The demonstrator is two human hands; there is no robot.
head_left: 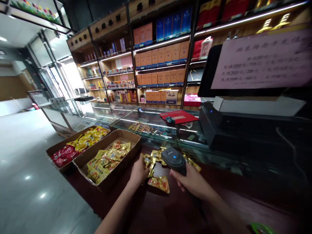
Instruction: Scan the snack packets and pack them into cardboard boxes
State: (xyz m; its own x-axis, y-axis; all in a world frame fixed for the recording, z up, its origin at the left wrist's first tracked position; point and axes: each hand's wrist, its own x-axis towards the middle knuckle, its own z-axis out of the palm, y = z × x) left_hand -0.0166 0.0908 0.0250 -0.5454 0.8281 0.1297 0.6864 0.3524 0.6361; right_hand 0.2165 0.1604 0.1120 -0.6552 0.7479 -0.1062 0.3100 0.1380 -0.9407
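My right hand (192, 182) is wrapped round the handle of a black barcode scanner (173, 158), whose head shows a small blue light. Just left of it, my left hand (138, 172) grips a gold snack packet (147, 160) at the counter's edge of the small pile. One more gold packet (159, 184) lies flat on the dark red counter (168, 208) in front of the scanner. Behind the scanner head rest further gold packets (157, 154), partly hidden by it.
Left of my hands stand an open cardboard box (138, 143) of gold packets and another box (52, 151) with yellow and red packets. A glass display case (122, 113) runs behind, bearing a red mat (182, 116) and a mouse (170, 120). At right is a monitor (211, 71) with a pink sign.
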